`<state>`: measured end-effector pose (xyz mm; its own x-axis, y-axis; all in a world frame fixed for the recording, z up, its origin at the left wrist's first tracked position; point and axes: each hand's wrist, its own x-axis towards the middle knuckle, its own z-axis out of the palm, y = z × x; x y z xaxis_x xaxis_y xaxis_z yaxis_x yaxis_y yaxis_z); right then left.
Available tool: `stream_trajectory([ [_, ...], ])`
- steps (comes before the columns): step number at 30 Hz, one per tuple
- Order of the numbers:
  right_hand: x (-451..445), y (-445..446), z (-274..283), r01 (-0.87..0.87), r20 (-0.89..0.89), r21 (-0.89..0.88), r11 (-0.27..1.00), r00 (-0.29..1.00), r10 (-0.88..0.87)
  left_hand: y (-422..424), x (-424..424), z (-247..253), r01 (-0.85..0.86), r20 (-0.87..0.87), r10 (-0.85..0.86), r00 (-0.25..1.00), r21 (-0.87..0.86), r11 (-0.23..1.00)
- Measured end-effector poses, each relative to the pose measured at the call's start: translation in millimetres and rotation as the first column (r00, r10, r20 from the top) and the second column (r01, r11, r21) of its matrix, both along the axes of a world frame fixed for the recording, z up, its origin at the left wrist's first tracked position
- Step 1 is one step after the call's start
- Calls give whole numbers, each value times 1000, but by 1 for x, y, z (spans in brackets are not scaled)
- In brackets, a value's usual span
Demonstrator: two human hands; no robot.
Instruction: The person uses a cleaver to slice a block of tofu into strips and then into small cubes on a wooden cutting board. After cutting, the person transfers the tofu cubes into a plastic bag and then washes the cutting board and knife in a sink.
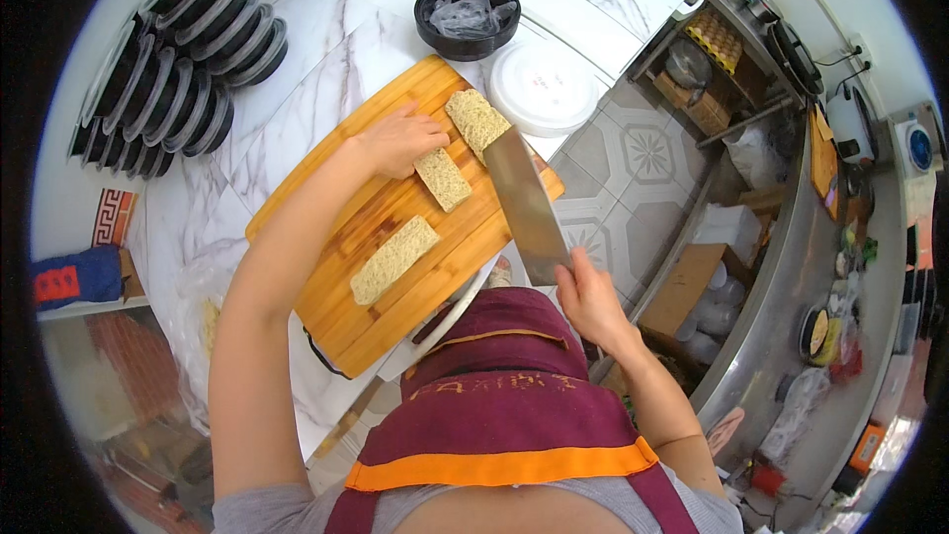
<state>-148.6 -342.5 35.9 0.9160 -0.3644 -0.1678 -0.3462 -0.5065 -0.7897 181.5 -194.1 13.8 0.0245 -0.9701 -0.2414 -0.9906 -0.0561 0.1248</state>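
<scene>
Three pale, porous food slabs lie on a bamboo cutting board (326,326). My left hand (404,142) grips the upper end of the middle slab (447,182), hiding that end under its fingers. A cleaver (523,200) is in my right hand (593,304), held by its handle. Its broad blade points up and away, and its tip overlaps the far slab (474,117) in this view. I cannot tell whether blade and slab touch. Closer to my body is the near slab (394,259), apart from both hands.
Beyond the board stand a black bowl (467,44) with clear plastic in it and a white lidded tub (545,89). Stacked black containers (185,52) with clear lids occupy the far left. A plastic bag (200,311) lies left; a steel counter (749,311) runs along the right.
</scene>
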Motion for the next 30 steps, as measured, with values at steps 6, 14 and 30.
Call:
stream_trajectory([
  [6, 3, 21, -5, -124, -38, -88, 988, 992, 121, 58, -19, 11, -205, -87, 208, 974, 42, 978],
  [14, 32, 39, -2, -402, -89, -206, 892, 916, 392, 126, -59, 22, -581, -380, 624, 683, 236, 779],
  [30, 29, 57, -4, -478, -89, -300, 826, 876, 474, 120, -144, 6, -768, -157, 768, 622, 70, 636],
])
